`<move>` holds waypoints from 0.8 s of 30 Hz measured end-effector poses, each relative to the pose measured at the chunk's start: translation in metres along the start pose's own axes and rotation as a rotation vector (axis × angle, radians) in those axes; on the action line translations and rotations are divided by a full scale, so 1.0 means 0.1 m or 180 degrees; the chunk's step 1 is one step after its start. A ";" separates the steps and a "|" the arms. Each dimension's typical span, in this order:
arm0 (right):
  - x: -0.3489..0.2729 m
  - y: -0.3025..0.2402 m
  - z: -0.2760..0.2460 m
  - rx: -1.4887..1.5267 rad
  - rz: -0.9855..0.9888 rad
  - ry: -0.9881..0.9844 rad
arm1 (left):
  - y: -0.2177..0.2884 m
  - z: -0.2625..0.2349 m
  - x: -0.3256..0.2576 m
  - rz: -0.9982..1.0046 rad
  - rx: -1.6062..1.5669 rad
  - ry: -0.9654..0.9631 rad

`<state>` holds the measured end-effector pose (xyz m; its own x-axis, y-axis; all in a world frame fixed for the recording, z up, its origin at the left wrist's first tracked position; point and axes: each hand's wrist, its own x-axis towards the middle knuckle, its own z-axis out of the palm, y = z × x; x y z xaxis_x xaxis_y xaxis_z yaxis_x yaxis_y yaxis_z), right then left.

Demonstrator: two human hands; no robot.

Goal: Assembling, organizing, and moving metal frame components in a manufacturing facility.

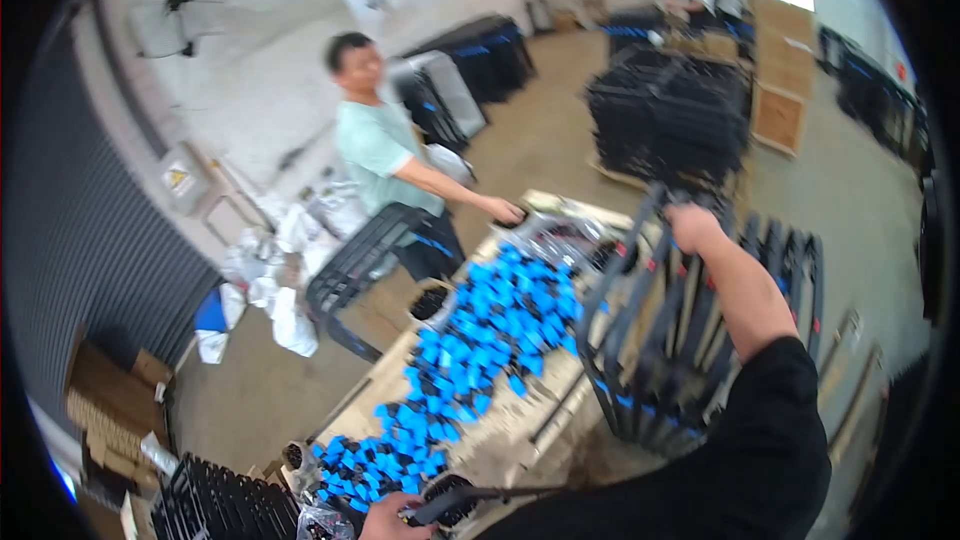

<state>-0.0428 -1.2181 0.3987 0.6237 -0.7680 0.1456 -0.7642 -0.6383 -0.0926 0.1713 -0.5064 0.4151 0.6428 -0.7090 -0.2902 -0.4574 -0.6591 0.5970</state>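
Closest to the lens, a black sleeve (735, 450) crosses the lower right, with the bare right forearm rising from it. From my remote position I record the following, left to right. Grey ribbed shutter (100, 190) on the wall; flattened cardboard (110, 430) below it; a row of dark slatted racks (225, 505) at the lower edge. White bags (295, 235) are heaped on the floor. A co-worker (385, 155) in a pale green shirt stands across the table (500, 455), behind a black slatted frame (365, 270), one arm stretched to the table's far end. My left hand (395, 520) is partly cut off at the bottom edge, against a dark bar (433, 510); I cannot tell whether it grasps the bar or only touches it. Blue and black pieces (490, 325) lie in a long loose pile along the wooden tabletop, with clear plastic bags (565, 240) beyond. At the table's right side stand the black tubular frames (660, 365), close together, with blue and red marks. My right hand (692, 228) has its fingers curled around their upper end
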 end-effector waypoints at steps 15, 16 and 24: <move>-0.19 -0.29 -0.25 -0.0073 0.0508 -0.0309 | 0.07 -0.09 -0.21 0.0267 -0.0115 0.0045; -0.20 -0.32 -0.29 -0.0070 0.0508 -0.0315 | 0.01 -0.06 -0.19 0.0333 -0.0097 0.0092; -0.52 -0.66 -0.27 0.1241 0.1081 0.1282 | -0.22 0.08 -0.20 0.0566 -0.0127 0.0495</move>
<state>-0.0288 -1.1349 0.4238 0.1901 -0.8984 0.3959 -0.7452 -0.3945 -0.5376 0.1639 -0.4801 0.4017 0.6426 -0.7638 -0.0609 -0.5492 -0.5146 0.6585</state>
